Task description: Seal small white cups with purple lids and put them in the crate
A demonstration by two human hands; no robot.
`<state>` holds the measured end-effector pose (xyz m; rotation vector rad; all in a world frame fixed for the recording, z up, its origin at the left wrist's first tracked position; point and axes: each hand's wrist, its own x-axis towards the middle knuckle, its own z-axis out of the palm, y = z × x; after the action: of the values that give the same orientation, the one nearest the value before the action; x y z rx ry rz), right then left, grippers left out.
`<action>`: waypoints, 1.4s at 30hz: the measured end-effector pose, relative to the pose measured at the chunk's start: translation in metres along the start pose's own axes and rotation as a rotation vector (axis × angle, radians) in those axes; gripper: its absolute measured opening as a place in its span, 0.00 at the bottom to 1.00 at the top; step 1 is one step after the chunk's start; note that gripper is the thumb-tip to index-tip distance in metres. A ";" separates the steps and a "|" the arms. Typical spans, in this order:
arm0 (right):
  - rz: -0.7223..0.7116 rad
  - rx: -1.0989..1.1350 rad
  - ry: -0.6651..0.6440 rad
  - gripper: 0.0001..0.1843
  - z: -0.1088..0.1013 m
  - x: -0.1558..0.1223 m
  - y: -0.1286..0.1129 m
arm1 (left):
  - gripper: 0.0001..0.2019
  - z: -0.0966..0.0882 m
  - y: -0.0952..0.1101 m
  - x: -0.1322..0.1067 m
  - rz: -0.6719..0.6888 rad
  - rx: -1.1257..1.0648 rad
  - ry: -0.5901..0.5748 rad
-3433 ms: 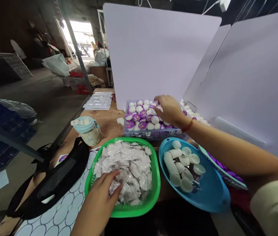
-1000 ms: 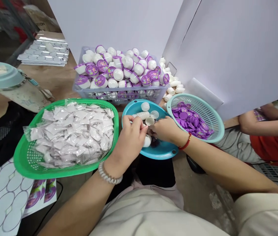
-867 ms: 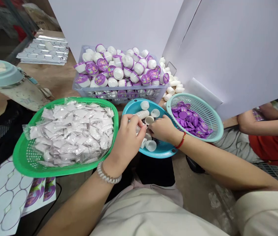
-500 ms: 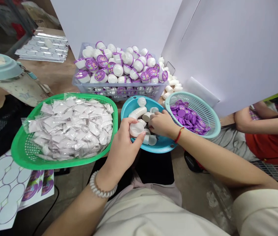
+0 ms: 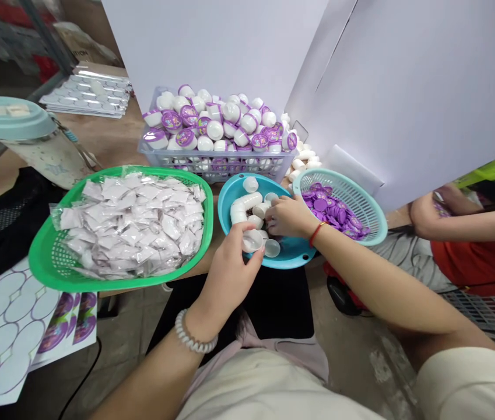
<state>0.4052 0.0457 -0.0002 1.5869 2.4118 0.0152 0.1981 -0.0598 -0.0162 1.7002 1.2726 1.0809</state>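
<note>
White plastic cup moved right, mouth up

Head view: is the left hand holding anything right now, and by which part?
Yes: the left hand holds a small white plastic cup by its side wall, fingers curled round it, open end up.

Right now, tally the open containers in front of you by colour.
Green plastic basket: 1
Blue plastic tray: 1
Teal mesh basket: 1
Lilac plastic crate: 1
Total: 4
</note>
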 end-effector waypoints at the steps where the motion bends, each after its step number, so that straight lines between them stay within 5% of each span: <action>1: 0.034 0.099 0.062 0.13 -0.003 -0.005 0.005 | 0.19 -0.001 -0.001 -0.001 -0.010 -0.015 -0.003; 5: 0.098 0.714 0.376 0.17 -0.015 -0.031 0.010 | 0.23 -0.001 -0.003 0.002 -0.013 -0.065 0.018; 8: 0.057 1.138 0.439 0.20 -0.021 -0.050 -0.013 | 0.26 0.002 -0.001 0.007 0.015 -0.106 0.042; 14: 0.022 1.226 0.526 0.14 -0.029 -0.072 -0.062 | 0.14 -0.007 0.009 0.007 0.238 -0.140 0.072; 19: -0.089 1.555 0.554 0.15 -0.030 -0.085 -0.073 | 0.03 -0.030 0.015 -0.004 0.229 -0.027 0.091; 22: -0.112 1.497 0.739 0.06 -0.035 -0.089 -0.087 | 0.02 -0.037 0.019 -0.008 0.206 -0.036 0.066; 25: -0.243 1.260 0.822 0.15 -0.041 -0.088 -0.104 | 0.02 -0.039 0.019 -0.011 0.232 -0.016 0.018; 33: -0.311 1.038 0.409 0.36 -0.031 -0.075 -0.105 | 0.15 -0.047 -0.009 -0.016 0.337 0.005 0.056; 37: -0.411 1.130 0.367 0.55 -0.026 -0.078 -0.103 | 0.11 -0.048 -0.009 -0.017 0.440 0.103 0.065; 42: -0.230 1.319 0.576 0.41 -0.017 -0.074 -0.076 | 0.06 -0.048 -0.010 -0.020 0.384 0.138 0.000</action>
<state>0.3602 -0.0504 0.0204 1.8042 3.2543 -1.6704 0.1469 -0.0731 -0.0108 2.1083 1.0650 1.2312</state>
